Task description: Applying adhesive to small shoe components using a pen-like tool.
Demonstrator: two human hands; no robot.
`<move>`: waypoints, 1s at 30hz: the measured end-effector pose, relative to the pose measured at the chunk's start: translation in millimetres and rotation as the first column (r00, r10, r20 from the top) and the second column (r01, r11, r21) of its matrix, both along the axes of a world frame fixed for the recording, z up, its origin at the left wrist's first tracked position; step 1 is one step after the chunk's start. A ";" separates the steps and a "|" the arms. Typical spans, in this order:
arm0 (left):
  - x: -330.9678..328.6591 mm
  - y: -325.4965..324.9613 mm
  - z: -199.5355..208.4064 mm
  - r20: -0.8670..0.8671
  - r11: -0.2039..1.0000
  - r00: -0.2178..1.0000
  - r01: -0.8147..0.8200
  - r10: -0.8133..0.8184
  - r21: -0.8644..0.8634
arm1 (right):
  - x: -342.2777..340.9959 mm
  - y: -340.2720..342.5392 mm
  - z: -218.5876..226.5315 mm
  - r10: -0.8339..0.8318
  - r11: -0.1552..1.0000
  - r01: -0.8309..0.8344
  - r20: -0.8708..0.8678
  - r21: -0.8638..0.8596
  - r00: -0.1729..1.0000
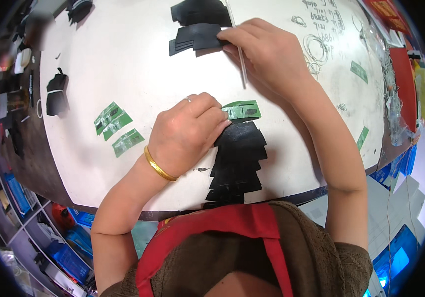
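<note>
Now left fingers curled on black pieces

Left hand rests knuckles-up with fingers curled down, while right hand reaches farther forward, fingertips pinched.

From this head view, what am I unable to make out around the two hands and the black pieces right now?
- Left hand: fingertips curl down at the fanned black stack, so the grip is hidden.
- Right hand: covers the near end of the folded black piece; how it holds the thin white stick is unclear.
- Green piece: its left end is behind the left fingers.
- Stack's lower end: cut off by the table edge.
</note>
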State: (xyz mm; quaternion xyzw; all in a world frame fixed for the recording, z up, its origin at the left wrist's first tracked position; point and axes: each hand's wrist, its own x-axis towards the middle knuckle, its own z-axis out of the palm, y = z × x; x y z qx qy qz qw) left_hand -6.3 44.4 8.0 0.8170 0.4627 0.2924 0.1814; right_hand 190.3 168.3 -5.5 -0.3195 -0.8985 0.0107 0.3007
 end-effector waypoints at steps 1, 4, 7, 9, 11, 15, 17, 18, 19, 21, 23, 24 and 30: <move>-0.6 -2.1 -1.5 0.002 1.000 1.000 -0.008 0.008 0.004 | 0.0 0.0 0.1 0.006 1.000 -0.006 -0.006 0.004 1.000; -2.0 -5.3 -3.1 0.023 1.000 1.000 -0.017 0.017 0.001 | 0.5 -3.5 7.3 -0.002 0.999 -0.003 0.092 0.045 0.996; -2.3 -7.3 -4.8 0.007 1.000 1.000 -0.009 0.009 -0.016 | 3.1 -4.8 9.1 -0.062 0.990 0.060 -0.013 -0.127 0.998; -2.1 -5.8 -5.0 0.003 1.000 1.000 -0.011 0.011 -0.001 | 6.9 -11.2 10.6 -0.060 0.986 0.077 -0.115 0.147 0.992; -3.3 -10.1 -3.7 0.016 1.000 1.000 -0.006 0.006 0.000 | 9.7 -31.9 19.3 0.080 0.986 -0.078 -0.003 0.145 0.997; -1.0 -11.2 1.0 0.032 1.000 0.999 0.006 -0.006 -0.001 | 30.5 -51.5 24.7 0.067 0.996 -0.070 0.057 0.052 0.996; 0.1 -8.5 3.8 0.033 0.995 0.996 -0.083 0.081 0.053 | 32.1 -57.7 36.6 0.014 1.000 -0.014 -0.021 0.009 1.000; 1.2 -5.3 4.1 0.037 0.996 0.997 -0.077 0.075 0.051 | 34.0 -63.7 43.0 -0.079 0.969 0.048 -0.122 -0.243 0.989; 2.1 -2.1 4.2 0.047 0.989 0.990 -0.136 0.134 0.052 | 35.2 -67.1 45.8 -0.194 0.872 0.078 -0.196 -0.483 0.961; 4.6 3.7 1.9 0.060 0.981 0.981 -0.190 0.187 0.051 | 37.4 -67.0 40.4 -0.253 0.800 0.041 -0.274 -0.599 0.928; 8.3 7.9 -1.4 0.044 0.974 0.980 -0.199 0.195 0.113 | 39.2 -67.2 35.1 -0.383 0.624 -0.087 -0.401 -0.777 0.832; 9.5 7.7 -2.6 0.043 0.974 0.980 -0.197 0.193 0.109 | 34.0 -68.9 42.5 -0.525 0.455 -0.080 -0.340 -0.887 0.780; 12.5 9.7 -8.9 -0.012 0.975 0.982 -0.184 0.187 0.126 | 28.0 -71.8 35.3 -0.596 0.402 -0.127 -0.364 -0.907 0.715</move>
